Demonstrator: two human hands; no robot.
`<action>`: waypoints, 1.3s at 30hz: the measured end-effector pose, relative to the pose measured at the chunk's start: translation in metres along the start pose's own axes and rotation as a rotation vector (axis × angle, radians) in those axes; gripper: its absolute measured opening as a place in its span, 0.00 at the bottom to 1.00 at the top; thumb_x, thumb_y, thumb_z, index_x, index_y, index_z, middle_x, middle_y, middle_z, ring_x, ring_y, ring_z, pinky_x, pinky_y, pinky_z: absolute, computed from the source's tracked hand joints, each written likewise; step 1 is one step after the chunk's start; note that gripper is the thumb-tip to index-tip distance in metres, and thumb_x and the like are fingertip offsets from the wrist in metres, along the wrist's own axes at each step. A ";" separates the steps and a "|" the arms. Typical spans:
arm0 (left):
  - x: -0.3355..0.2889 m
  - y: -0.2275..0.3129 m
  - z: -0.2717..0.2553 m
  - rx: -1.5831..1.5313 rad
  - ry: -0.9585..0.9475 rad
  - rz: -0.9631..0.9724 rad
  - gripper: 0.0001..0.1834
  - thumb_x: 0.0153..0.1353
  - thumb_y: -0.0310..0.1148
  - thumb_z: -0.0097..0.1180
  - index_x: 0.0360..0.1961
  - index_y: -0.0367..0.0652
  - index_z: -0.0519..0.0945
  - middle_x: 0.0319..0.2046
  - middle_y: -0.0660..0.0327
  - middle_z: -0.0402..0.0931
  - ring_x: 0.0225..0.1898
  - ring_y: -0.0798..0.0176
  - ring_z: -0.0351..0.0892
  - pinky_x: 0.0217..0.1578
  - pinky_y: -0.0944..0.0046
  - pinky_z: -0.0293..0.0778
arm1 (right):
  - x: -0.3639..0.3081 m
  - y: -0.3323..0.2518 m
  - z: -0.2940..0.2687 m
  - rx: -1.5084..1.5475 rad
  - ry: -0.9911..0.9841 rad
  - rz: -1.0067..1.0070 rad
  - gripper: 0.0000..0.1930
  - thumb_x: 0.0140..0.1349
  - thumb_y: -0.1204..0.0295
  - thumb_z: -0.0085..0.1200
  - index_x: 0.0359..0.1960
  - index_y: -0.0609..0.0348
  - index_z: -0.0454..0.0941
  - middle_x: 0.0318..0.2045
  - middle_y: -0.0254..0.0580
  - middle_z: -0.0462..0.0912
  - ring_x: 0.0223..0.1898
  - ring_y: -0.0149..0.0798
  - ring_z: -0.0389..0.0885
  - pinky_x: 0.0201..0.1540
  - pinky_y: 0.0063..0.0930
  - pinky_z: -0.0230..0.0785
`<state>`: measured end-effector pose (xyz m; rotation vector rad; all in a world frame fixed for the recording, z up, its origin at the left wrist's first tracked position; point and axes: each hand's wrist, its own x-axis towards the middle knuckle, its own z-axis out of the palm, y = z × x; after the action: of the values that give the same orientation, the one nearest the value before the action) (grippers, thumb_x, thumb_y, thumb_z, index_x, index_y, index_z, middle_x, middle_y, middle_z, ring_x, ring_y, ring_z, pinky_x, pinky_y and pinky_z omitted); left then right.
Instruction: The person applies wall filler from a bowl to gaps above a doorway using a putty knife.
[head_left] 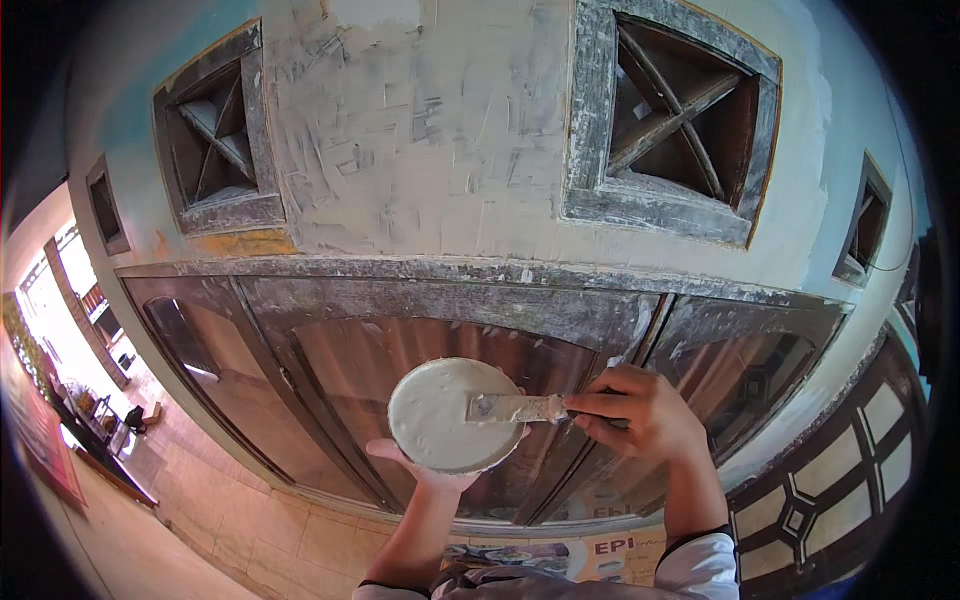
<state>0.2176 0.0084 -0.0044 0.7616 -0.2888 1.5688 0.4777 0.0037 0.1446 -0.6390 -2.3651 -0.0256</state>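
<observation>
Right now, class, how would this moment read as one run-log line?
left hand: holds tub of pale paste | right hand: grips scraper | blade: over paste | wall: patchy grey

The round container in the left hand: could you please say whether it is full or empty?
Not empty: pale paste spreads across the round container from edge to edge; how deep it goes cannot be told.

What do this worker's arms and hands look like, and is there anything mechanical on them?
Nothing mechanical shows. The left hand and right hand are a person's own, with no gloves to be seen. The left forearm and right forearm are bare too, up to the clothing. The right sleeve is pale grey with a dark band at its edge.
</observation>
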 end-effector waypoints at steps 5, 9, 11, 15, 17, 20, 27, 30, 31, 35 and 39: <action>-0.006 0.001 -0.004 -0.031 0.073 0.043 0.69 0.43 0.90 0.44 0.78 0.52 0.56 0.76 0.45 0.54 0.68 0.27 0.64 0.57 0.10 0.64 | -0.001 -0.001 0.003 -0.007 -0.005 -0.033 0.14 0.58 0.72 0.70 0.47 0.48 0.89 0.31 0.35 0.83 0.28 0.42 0.83 0.30 0.36 0.77; -0.003 0.004 0.004 -0.032 -0.050 -0.020 0.71 0.41 0.90 0.47 0.78 0.51 0.54 0.75 0.48 0.56 0.70 0.34 0.64 0.61 0.17 0.65 | -0.001 0.004 0.004 0.001 -0.002 0.000 0.13 0.58 0.72 0.70 0.46 0.48 0.89 0.31 0.36 0.83 0.28 0.42 0.83 0.29 0.37 0.77; -0.003 0.005 0.009 -0.054 -0.042 -0.020 0.71 0.41 0.90 0.47 0.78 0.50 0.54 0.75 0.47 0.57 0.70 0.34 0.65 0.61 0.17 0.66 | -0.001 0.003 0.005 0.000 -0.005 -0.017 0.13 0.58 0.72 0.71 0.46 0.49 0.90 0.31 0.36 0.83 0.28 0.42 0.83 0.29 0.37 0.77; -0.006 0.004 0.005 -0.090 -0.020 0.006 0.72 0.41 0.89 0.48 0.78 0.50 0.53 0.75 0.47 0.57 0.70 0.33 0.65 0.61 0.17 0.66 | 0.000 0.004 0.003 0.015 0.012 -0.020 0.14 0.58 0.73 0.71 0.46 0.49 0.90 0.31 0.37 0.83 0.28 0.43 0.83 0.29 0.37 0.77; -0.007 0.005 0.005 -0.084 -0.029 -0.006 0.71 0.41 0.89 0.48 0.78 0.51 0.53 0.75 0.47 0.56 0.70 0.33 0.64 0.61 0.17 0.66 | -0.002 0.006 0.001 0.013 -0.014 -0.042 0.14 0.58 0.72 0.71 0.47 0.49 0.90 0.30 0.38 0.83 0.28 0.43 0.83 0.29 0.37 0.76; -0.006 0.005 0.007 -0.114 -0.057 -0.004 0.71 0.41 0.90 0.48 0.78 0.51 0.53 0.76 0.46 0.54 0.70 0.30 0.62 0.60 0.13 0.64 | -0.004 0.009 -0.002 0.101 -0.021 0.041 0.13 0.62 0.72 0.68 0.49 0.52 0.89 0.30 0.41 0.85 0.28 0.43 0.85 0.30 0.35 0.77; -0.007 0.001 0.013 -0.145 -0.024 -0.028 0.71 0.41 0.89 0.49 0.78 0.52 0.53 0.75 0.43 0.53 0.70 0.26 0.61 0.58 0.10 0.64 | -0.017 0.020 -0.004 0.464 -0.128 0.327 0.15 0.76 0.67 0.52 0.52 0.63 0.85 0.29 0.47 0.87 0.28 0.35 0.87 0.34 0.29 0.77; -0.005 -0.002 0.018 -0.197 -0.033 -0.026 0.71 0.42 0.89 0.49 0.78 0.51 0.54 0.75 0.42 0.54 0.70 0.26 0.62 0.57 0.11 0.65 | -0.020 0.018 -0.006 0.551 -0.140 0.405 0.16 0.78 0.65 0.50 0.52 0.64 0.84 0.29 0.47 0.86 0.28 0.35 0.87 0.34 0.28 0.78; -0.004 -0.003 0.019 -0.200 -0.035 -0.028 0.71 0.42 0.89 0.49 0.78 0.51 0.54 0.75 0.42 0.54 0.70 0.26 0.62 0.57 0.11 0.65 | -0.022 0.017 -0.007 0.591 -0.136 0.418 0.16 0.78 0.65 0.50 0.52 0.64 0.84 0.29 0.47 0.86 0.28 0.35 0.86 0.35 0.28 0.78; 0.002 -0.004 0.024 -0.175 -0.058 -0.048 0.70 0.42 0.89 0.49 0.78 0.50 0.54 0.76 0.42 0.53 0.71 0.26 0.60 0.58 0.10 0.63 | -0.025 0.015 -0.004 0.561 -0.031 0.359 0.15 0.76 0.66 0.53 0.52 0.65 0.84 0.30 0.46 0.87 0.29 0.36 0.85 0.35 0.27 0.77; 0.006 -0.002 0.029 -0.222 -0.065 -0.036 0.70 0.42 0.89 0.48 0.78 0.51 0.54 0.77 0.44 0.51 0.72 0.26 0.58 0.58 0.09 0.61 | -0.018 0.009 -0.001 0.283 0.105 0.075 0.17 0.63 0.75 0.66 0.54 0.62 0.83 0.38 0.45 0.85 0.38 0.40 0.84 0.38 0.29 0.79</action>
<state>0.2283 -0.0034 0.0207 0.6413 -0.4860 1.4518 0.4942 0.0040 0.1327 -0.5723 -2.1881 0.2959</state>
